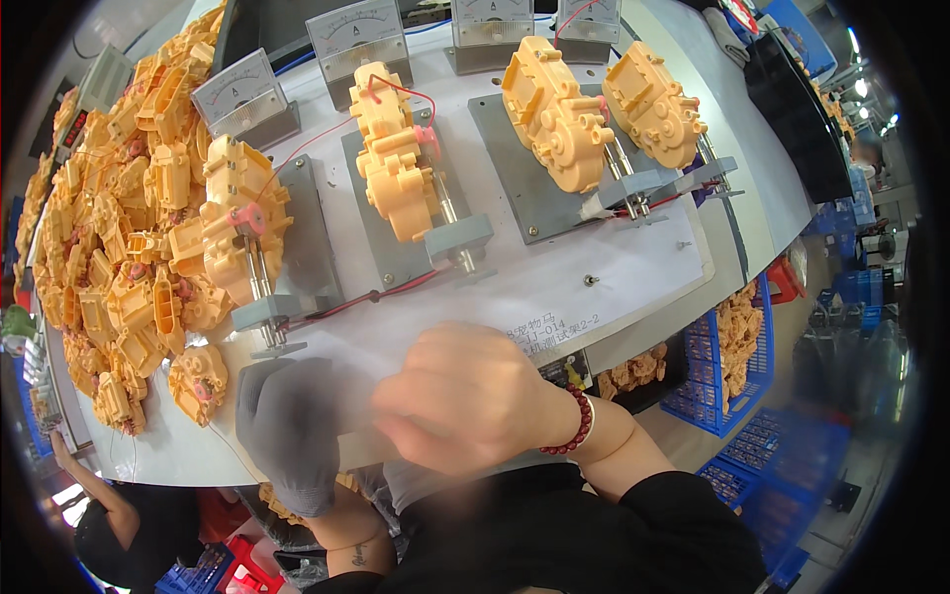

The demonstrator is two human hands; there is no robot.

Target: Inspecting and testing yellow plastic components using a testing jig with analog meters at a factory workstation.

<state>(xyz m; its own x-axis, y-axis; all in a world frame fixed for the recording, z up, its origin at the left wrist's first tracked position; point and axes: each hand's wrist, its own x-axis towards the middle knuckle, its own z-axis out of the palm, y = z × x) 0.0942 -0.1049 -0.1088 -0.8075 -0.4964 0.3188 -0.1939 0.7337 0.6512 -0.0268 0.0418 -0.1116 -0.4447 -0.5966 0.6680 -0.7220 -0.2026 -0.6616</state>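
My left hand point(292, 436), in a grey glove, is blurred by motion at the front edge of the table, below the leftmost fixture; its fingers cannot be made out. My right hand point(460, 396) is bare, with a red bead bracelet point(571, 421) at the wrist. Its blurred fingers are curled together, and whatever they may hold is hidden. Beyond the hands, yellow plastic gearbox housings sit on grey fixtures: one at left point(233, 213), one in the middle point(396, 163) and two at right, a nearer one point(554, 119) and a farther one point(653, 104). Metal shafts join them to grey blocks point(458, 238).
A heap of yellow housings point(109, 247) covers the table's left side, with one loose housing point(198, 384) at its front. Analogue panel meters point(356, 40) stand behind the fixtures. Red wires point(396, 287) cross the white board. Blue crates point(717, 366) stand at right; another person point(129, 525) is at lower left.
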